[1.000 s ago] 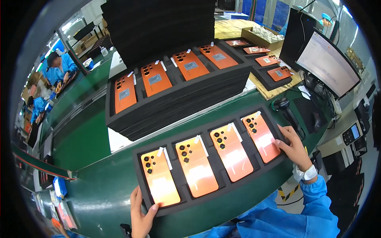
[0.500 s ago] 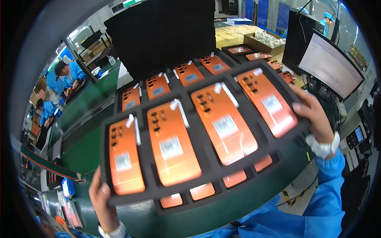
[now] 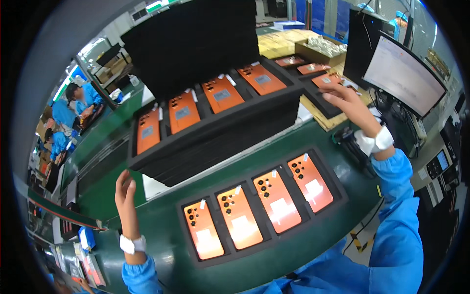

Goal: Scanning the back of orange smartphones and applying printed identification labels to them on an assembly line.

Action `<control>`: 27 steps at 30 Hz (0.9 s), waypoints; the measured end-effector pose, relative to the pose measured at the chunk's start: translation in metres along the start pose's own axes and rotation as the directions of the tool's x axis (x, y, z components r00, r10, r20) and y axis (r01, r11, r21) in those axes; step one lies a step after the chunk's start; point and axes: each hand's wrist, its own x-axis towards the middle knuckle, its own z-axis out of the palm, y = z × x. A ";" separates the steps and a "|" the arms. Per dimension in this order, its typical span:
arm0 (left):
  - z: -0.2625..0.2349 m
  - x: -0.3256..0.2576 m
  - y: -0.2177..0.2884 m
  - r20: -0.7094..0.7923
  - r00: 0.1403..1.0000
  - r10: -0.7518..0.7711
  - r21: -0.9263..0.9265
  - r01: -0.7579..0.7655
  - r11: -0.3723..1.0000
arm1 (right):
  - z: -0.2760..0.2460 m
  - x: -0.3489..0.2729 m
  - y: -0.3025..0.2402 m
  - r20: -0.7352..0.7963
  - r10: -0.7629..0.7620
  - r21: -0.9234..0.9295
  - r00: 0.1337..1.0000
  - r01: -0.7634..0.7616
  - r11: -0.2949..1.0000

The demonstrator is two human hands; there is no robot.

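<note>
A black foam tray (image 3: 230,128) holding four orange phone backs sits on top of a thick stack of like trays, on the far side of a green work surface (image 3: 161,245). The left hand (image 3: 125,192) is raised just beside the stack's near-left corner, below the tray's edge; its fingers (image 3: 128,180) are loosely spread and hold nothing. Whether they touch the stack cannot be told. The right hand (image 3: 348,100) hovers at the tray's far-right end, fingers (image 3: 329,88) stretched out flat and slightly apart, also empty, just above a smaller tray with more orange backs (image 3: 320,78).

Nearer than both sets of fingers, between the two forearms, a second black tray (image 3: 338,169) lies flat on the green surface. It carries four orange phone backs (image 3: 240,218) side by side, camera holes toward the far end, each with a glossy reflection. Both wrists wear white bands above blue sleeves.

Behind the right fingers stands a computer monitor (image 3: 404,73) with a pale screen. Far to the left of the left fingers, other people in blue coats (image 3: 81,100) work along the line.
</note>
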 end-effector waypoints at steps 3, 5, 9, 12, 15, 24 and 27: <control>0.017 -0.035 -0.027 0.042 0.998 -0.044 -0.065 0.047 0.997 | -0.027 -0.065 0.040 -0.165 0.122 -0.096 0.979 -0.139 0.986; 0.027 -0.053 -0.044 0.150 0.982 -0.112 -0.014 0.116 0.993 | -0.036 -0.104 0.061 -0.165 0.187 -0.268 0.968 -0.227 0.936; 0.073 -0.065 -0.046 0.252 0.955 -0.158 0.007 0.161 0.987 | -0.028 -0.138 0.085 -0.013 0.369 -0.301 0.929 -0.356 0.885; 0.104 -0.059 -0.031 0.365 0.927 -0.083 0.039 0.074 0.997 | -0.022 -0.146 0.095 0.047 0.281 -0.381 0.959 -0.242 0.892; 0.113 -0.061 -0.029 0.392 0.914 -0.102 -0.005 0.114 0.994 | -0.006 -0.137 0.083 0.094 0.492 -0.010 0.866 -0.493 0.870; 0.107 -0.064 -0.027 0.353 0.930 -0.102 0.000 0.109 0.994 | 0.011 -0.162 -0.058 0.505 0.372 -0.101 0.779 -0.374 0.922; 0.107 -0.065 -0.030 0.338 0.937 -0.086 0.000 0.092 0.996 | 0.017 -0.160 -0.062 0.529 0.354 -0.099 0.771 -0.359 0.928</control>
